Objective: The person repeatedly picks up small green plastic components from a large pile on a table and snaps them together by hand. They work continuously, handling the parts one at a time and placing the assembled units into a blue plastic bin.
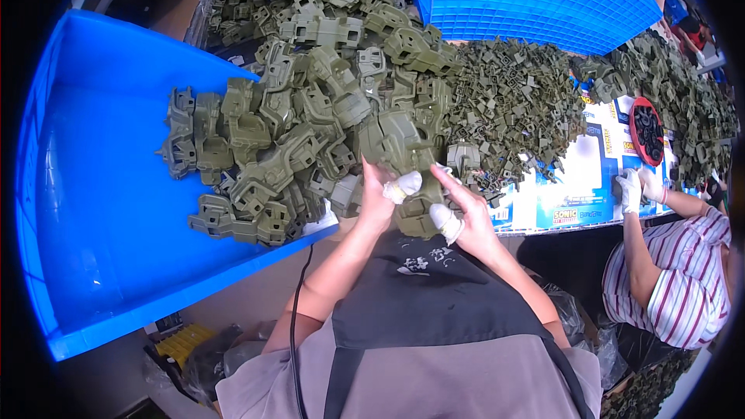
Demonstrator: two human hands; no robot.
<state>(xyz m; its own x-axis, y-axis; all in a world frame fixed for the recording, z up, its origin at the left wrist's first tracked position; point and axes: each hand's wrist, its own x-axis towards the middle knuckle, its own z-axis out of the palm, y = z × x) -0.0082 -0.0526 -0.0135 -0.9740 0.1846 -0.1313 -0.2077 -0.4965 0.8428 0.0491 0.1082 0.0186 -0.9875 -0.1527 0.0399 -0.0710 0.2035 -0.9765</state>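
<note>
An olive-green plastic toy vehicle shell [397, 138] is held in front of me, tilted over the heap. My left hand [382, 195] grips its near left side, the thumb wrapped in white. At the shell's near right edge is my right hand [472, 221], its index finger against the part and its white-wrapped thumb held apart; its other fingers are hidden. Below the held shell, between my hands, shows another green piece [417, 219]. Left of them, similar shells [291, 157] lie piled on the table and over the edge of a blue bin [101, 209].
Small green parts [508, 105] form a heap to the right. Behind stands a blue crate [535, 0]. Farther right, a red bowl [646, 132] of dark pieces sits near a co-worker's gloved hands [638, 188]. A black cable [295, 326] hangs beside my left arm.
</note>
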